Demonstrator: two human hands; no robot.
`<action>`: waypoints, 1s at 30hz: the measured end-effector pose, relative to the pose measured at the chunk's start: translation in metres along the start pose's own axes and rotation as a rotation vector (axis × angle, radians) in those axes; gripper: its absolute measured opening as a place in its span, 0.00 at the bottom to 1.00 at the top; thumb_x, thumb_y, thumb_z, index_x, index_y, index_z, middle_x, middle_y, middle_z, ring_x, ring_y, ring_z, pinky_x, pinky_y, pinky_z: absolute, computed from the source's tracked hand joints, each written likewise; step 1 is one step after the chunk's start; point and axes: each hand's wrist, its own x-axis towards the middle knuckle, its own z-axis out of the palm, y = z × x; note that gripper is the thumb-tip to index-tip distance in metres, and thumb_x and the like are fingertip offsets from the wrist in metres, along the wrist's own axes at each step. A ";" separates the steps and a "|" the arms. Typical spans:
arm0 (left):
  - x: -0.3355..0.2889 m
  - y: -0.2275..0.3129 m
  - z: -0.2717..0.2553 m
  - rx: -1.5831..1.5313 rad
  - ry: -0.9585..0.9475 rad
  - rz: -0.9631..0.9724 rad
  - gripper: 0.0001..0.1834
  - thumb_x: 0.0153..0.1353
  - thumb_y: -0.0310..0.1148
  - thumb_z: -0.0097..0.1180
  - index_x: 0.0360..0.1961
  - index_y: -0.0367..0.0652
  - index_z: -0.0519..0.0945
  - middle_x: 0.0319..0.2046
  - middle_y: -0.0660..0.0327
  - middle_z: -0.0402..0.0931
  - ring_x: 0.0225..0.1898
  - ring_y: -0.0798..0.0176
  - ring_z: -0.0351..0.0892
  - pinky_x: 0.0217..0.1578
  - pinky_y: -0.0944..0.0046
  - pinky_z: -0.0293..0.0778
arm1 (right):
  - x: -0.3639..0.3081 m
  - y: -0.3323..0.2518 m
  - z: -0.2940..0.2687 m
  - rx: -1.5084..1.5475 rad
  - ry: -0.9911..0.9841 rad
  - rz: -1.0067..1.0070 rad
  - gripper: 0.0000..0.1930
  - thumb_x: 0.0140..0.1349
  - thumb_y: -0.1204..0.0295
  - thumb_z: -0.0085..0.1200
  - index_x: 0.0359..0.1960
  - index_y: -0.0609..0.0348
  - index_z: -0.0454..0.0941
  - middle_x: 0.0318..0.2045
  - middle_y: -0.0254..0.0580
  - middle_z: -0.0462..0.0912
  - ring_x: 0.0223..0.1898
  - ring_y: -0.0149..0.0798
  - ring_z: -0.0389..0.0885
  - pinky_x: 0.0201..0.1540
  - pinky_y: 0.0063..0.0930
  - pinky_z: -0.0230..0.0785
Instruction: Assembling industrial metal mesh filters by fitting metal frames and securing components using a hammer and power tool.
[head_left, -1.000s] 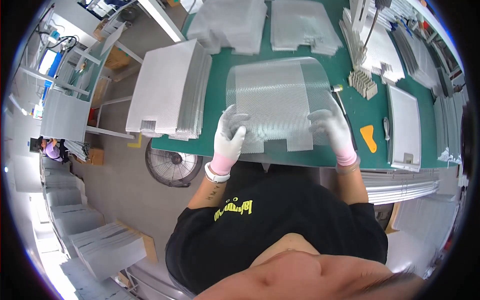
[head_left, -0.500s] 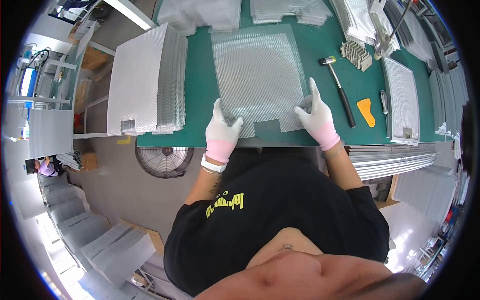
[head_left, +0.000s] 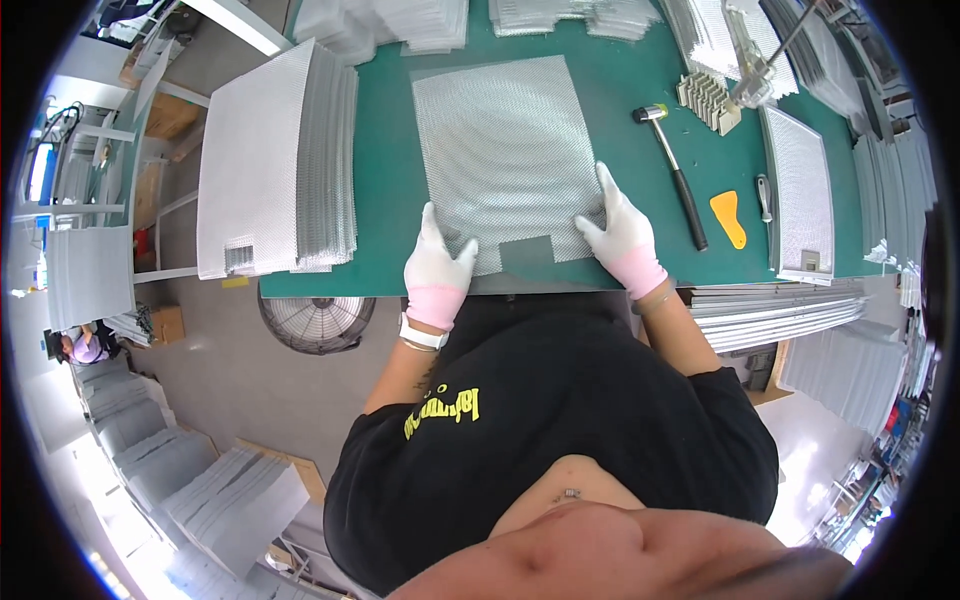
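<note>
A pair of silvery mesh sheets (head_left: 505, 140), with a rectangular notch in the near edge, lies flat in front of me on the green work table (head_left: 385, 200). One sheet seems to rest on the other, with nearly matching edges. My left hand (head_left: 438, 262), in a white glove with a pink cuff, grips the near left corner, thumb over the mesh and forefinger stretched along the side. The near right corner is held likewise by my right hand (head_left: 625, 232), gloved the same way. The lower fingers of both hands are partly hidden.
Left stands a tall stack of mesh panels (head_left: 255, 165). On the right lie a hammer (head_left: 681, 185), a yellow scraper (head_left: 729, 218), a screwdriver (head_left: 765, 198), a row of metal clips (head_left: 709, 103) and a framed mesh panel (head_left: 800, 195). More clear-looking sheets (head_left: 435, 22) are stacked behind.
The mesh sheets, earlier offset with one showing past the other at the right and far edges, now nearly line up. My right hand has moved slightly inward and the view has shifted a little.
</note>
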 end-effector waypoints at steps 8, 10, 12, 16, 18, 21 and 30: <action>0.000 -0.003 0.002 0.003 0.000 0.018 0.47 0.54 0.41 0.67 0.68 0.31 0.58 0.59 0.40 0.71 0.57 0.43 0.75 0.53 0.55 0.75 | 0.000 0.001 -0.003 -0.044 -0.055 -0.004 0.36 0.56 0.64 0.63 0.67 0.56 0.63 0.47 0.51 0.79 0.47 0.52 0.80 0.49 0.39 0.74; 0.001 -0.004 0.001 -0.001 0.008 0.024 0.46 0.54 0.41 0.67 0.68 0.30 0.58 0.59 0.40 0.71 0.57 0.43 0.75 0.54 0.55 0.75 | 0.002 0.001 -0.003 -0.047 -0.071 -0.024 0.34 0.56 0.64 0.63 0.65 0.57 0.66 0.47 0.51 0.79 0.47 0.52 0.80 0.50 0.38 0.74; 0.004 -0.002 0.000 0.068 0.031 0.037 0.47 0.52 0.43 0.69 0.67 0.31 0.60 0.56 0.41 0.73 0.55 0.44 0.76 0.52 0.55 0.76 | 0.003 0.001 -0.004 -0.063 -0.079 -0.009 0.33 0.56 0.64 0.62 0.64 0.56 0.67 0.45 0.51 0.79 0.46 0.52 0.80 0.49 0.38 0.74; 0.011 0.006 -0.015 0.041 -0.101 -0.119 0.48 0.49 0.46 0.71 0.66 0.31 0.62 0.52 0.43 0.75 0.51 0.45 0.78 0.50 0.55 0.77 | 0.013 -0.008 -0.016 -0.189 -0.203 0.062 0.30 0.57 0.60 0.61 0.61 0.54 0.71 0.41 0.49 0.79 0.44 0.52 0.80 0.48 0.38 0.74; 0.014 0.002 -0.018 0.153 -0.120 -0.140 0.49 0.47 0.48 0.72 0.64 0.30 0.64 0.52 0.45 0.74 0.48 0.47 0.79 0.45 0.56 0.78 | 0.026 -0.009 -0.031 -0.218 -0.232 0.010 0.28 0.57 0.58 0.61 0.59 0.52 0.73 0.41 0.49 0.79 0.43 0.52 0.80 0.48 0.39 0.74; 0.018 0.005 -0.028 0.183 -0.095 -0.004 0.47 0.46 0.45 0.72 0.66 0.40 0.66 0.59 0.46 0.70 0.57 0.43 0.71 0.57 0.47 0.69 | 0.075 0.013 -0.055 -0.123 -0.300 -0.156 0.21 0.57 0.52 0.56 0.44 0.52 0.82 0.40 0.50 0.80 0.45 0.52 0.80 0.50 0.42 0.73; 0.041 0.008 -0.031 0.311 -0.239 0.406 0.32 0.53 0.48 0.64 0.57 0.44 0.78 0.63 0.53 0.68 0.68 0.39 0.57 0.70 0.35 0.41 | 0.327 0.055 -0.099 -0.486 -0.008 0.366 0.26 0.61 0.55 0.54 0.55 0.59 0.77 0.54 0.56 0.79 0.56 0.56 0.78 0.60 0.45 0.69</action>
